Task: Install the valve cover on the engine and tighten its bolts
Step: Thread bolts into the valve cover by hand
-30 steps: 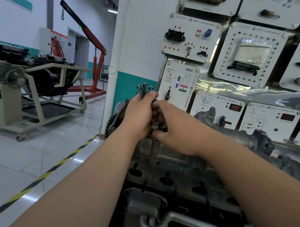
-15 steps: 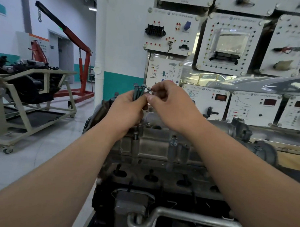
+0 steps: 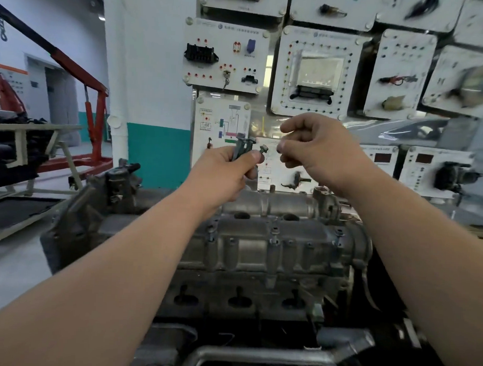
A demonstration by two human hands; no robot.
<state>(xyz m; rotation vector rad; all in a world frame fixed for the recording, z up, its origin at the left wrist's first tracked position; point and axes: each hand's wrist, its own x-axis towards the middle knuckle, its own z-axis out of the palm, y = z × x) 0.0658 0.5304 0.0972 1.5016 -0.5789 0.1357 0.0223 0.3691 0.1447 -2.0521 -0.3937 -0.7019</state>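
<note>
Two hands are in shot. What is the biggest thing around them?

Biggest is a wall of white training panels (image 3: 315, 70), filling 12 to 3 o'clock. Under it, from centre down to 6 o'clock, stands the engine (image 3: 258, 293). A red engine crane (image 3: 95, 109) stands on the floor at 9 o'clock. The grey valve cover (image 3: 273, 247) sits on top of the engine, just below centre.

And your hands?

Both are raised above the cover, touching neither it nor the engine. My left hand (image 3: 224, 174), at centre, is closed round a bundle of dark bolts (image 3: 243, 148), heads up, with one head poking out beside my thumb. My right hand (image 3: 318, 150) is at 3 o'clock of the left, near it but apart. Its fingers are loosely curled, thumb and forefinger parted, with nothing between them.
</note>
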